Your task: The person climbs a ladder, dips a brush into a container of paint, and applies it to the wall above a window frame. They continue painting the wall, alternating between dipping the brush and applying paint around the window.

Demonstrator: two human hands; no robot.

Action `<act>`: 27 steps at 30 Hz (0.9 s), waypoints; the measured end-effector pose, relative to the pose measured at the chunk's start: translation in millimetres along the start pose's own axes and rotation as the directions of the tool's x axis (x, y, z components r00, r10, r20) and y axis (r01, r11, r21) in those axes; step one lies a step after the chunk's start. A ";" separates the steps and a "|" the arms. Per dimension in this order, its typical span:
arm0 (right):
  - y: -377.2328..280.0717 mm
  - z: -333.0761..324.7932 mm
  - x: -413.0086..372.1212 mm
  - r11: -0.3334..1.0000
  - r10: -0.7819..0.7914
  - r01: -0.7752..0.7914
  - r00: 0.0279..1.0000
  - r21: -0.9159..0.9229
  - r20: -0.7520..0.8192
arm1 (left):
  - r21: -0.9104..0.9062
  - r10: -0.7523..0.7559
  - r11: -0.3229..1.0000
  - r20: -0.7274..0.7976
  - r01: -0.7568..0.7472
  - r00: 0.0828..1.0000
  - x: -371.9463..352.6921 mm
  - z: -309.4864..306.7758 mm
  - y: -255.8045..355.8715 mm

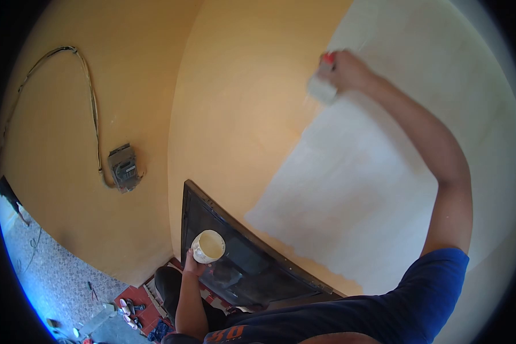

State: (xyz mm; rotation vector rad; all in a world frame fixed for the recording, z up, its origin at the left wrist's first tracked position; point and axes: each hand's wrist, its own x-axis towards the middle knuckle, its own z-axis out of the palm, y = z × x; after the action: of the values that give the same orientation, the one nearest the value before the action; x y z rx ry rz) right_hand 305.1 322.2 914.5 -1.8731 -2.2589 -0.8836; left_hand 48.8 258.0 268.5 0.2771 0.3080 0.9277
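My right hand [348, 70] is closed round the red handle of a wide paintbrush [323, 89], slightly blurred. Its pale bristles lie against the wall, where a white painted area [350, 178] meets the yellow-orange surface [241, 114]. Lower down, my left hand [195, 265] holds a round white tub [208, 246] with paint-marked sides, its open top facing up. The tub is in front of a dark framed panel [241, 261] that leans near the wall.
On the left wall, a grey electrical box [124, 168] hangs from a looped cable [92, 97]. Shoes [127, 308] lie on red tiles [150, 312] at the lower left, beside a patterned floor [57, 269]. Part of another person [10, 198] shows at the far left.
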 end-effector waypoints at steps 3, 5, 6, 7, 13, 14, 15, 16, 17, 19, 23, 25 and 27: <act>11.9 -70.5 22.4 0.981 0.089 -0.119 0.978 -0.155 -0.188 | -0.008 -0.018 1.000 -0.024 0.018 1.000 -1.9 -0.2 -0.1; 6.5 -90.3 16.9 0.951 -0.176 0.053 0.904 -0.304 -0.391 | -0.003 0.015 1.000 0.000 -0.015 1.000 2.0 -6.7 -1.6; -7.4 -95.8 7.7 0.909 -0.148 -0.018 0.920 -0.417 -0.363 | 0.005 -0.009 1.000 -0.015 0.009 1.000 1.5 -6.5 -1.5; -15.9 -98.2 3.2 0.846 -0.120 -0.082 0.933 -0.527 -0.338 | 0.003 -0.011 1.000 -0.015 0.011 1.000 2.5 -9.1 -2.9; -30.3 41.2 -45.7 0.746 -0.311 0.303 0.946 -0.593 0.091 | -0.039 -0.049 0.998 -0.038 0.048 0.998 4.6 6.5 -2.3; -39.5 63.1 -54.3 0.787 -0.374 0.362 0.924 -0.499 0.080 | -0.048 -0.044 0.998 -0.036 0.043 0.998 6.8 2.5 -4.8; -50.5 78.5 -59.1 0.850 -0.383 0.399 0.916 -0.344 0.116 | -0.057 -0.039 0.998 -0.034 0.037 0.999 6.6 0.2 -5.7; -62.6 81.2 -63.3 0.911 -0.374 0.390 0.918 -0.130 0.134 | -0.055 -0.045 0.998 -0.039 0.043 0.998 4.8 3.4 -6.2; -64.8 80.0 -63.7 0.912 -0.374 0.390 0.918 -0.124 0.136 | -0.049 -0.054 0.998 -0.048 0.051 0.997 3.7 6.7 -6.3; -68.2 79.6 -53.6 0.974 -0.202 0.177 0.961 0.143 0.187 | -0.046 -0.049 0.998 -0.064 0.046 0.997 0.4 7.8 -4.1; -12.7 28.9 -9.6 0.998 0.039 -0.042 0.997 0.045 0.072 | -0.043 -0.044 0.998 0.079 0.047 0.996 -5.7 19.4 -0.7; 1.4 -25.0 8.5 0.996 0.063 -0.072 0.986 -0.055 -0.152 | -0.021 -0.040 0.999 0.051 0.042 0.998 -6.1 19.2 -1.4; -0.9 -64.1 12.7 0.969 -0.060 -0.007 0.962 -0.246 -0.268 | 0.027 -0.047 0.999 -0.021 0.047 0.999 -0.6 10.5 -2.1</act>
State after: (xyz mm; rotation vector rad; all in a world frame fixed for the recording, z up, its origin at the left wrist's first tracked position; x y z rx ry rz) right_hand 282.1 303.0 972.7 -1.6805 -2.0920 -1.3879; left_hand 53.9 255.2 277.5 0.2850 0.3447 0.8810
